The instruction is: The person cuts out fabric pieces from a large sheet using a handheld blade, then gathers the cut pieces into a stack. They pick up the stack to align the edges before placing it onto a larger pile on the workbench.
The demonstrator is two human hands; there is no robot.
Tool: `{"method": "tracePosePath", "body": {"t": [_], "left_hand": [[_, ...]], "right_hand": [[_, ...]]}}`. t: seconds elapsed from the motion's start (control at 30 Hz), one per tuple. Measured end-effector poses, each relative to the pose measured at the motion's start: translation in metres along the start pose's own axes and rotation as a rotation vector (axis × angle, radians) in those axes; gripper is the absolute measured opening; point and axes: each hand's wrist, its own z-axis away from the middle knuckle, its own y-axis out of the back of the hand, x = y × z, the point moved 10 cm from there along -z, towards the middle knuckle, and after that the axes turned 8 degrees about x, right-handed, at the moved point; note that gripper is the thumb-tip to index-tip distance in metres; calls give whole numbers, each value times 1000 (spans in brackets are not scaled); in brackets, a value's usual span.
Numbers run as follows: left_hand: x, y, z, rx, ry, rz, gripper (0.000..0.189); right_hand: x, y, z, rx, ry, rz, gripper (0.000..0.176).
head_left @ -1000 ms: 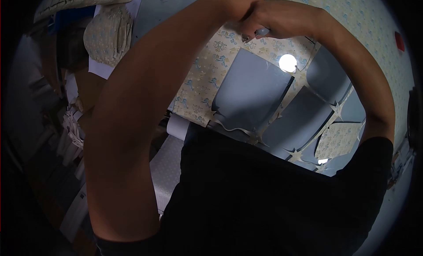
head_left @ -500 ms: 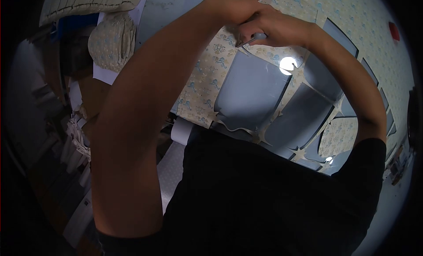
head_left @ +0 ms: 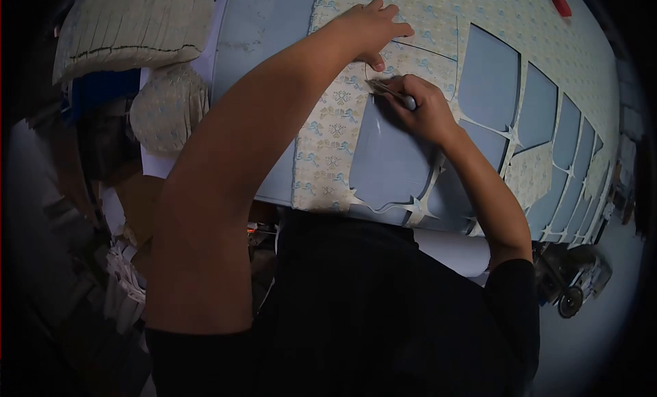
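Observation:
My left hand (head_left: 376, 31) lies on the patterned cream fabric (head_left: 335, 123) with its fingers spread, holding nothing. Just below it, my right hand (head_left: 428, 110) is closed around a slim cutter (head_left: 409, 103) with a grey rounded end. The cutter's metal tip meets the fabric at the upper edge of a cut-out opening, close to my left thumb. A dark outline (head_left: 428, 50) runs across the fabric beside my left fingers. Blue-grey tabletop (head_left: 393, 154) shows through the opening.
More openings with narrow fabric strips (head_left: 511, 134) between them run to the right. A loose cut piece (head_left: 530, 175) lies among them. A red object (head_left: 561, 5) sits at the far right. Stacked fabric pieces (head_left: 171, 110) and a pale bundle (head_left: 137, 28) stand at left.
My hands have separated: the left now lies spread above the right. The right still grips the cutter, its tip at the opening's upper edge. My view has shifted, showing more fabric.

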Motion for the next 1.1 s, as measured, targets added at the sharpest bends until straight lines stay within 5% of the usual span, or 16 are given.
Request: {"method": "tracePosePath", "body": {"t": [0.17,0.57,1.1], "left_hand": [[0,7,2,-22,-5,33,92],[7,2,-12,-59,-48,-80,90],[21,0,-34,-129,-120,-77,107]], "right_hand": [[-2,-4,15,160,-289,109,15],[-15,-10,23,311,-549,221,16],[-34,-22,7,449,-607,368,14]]}}
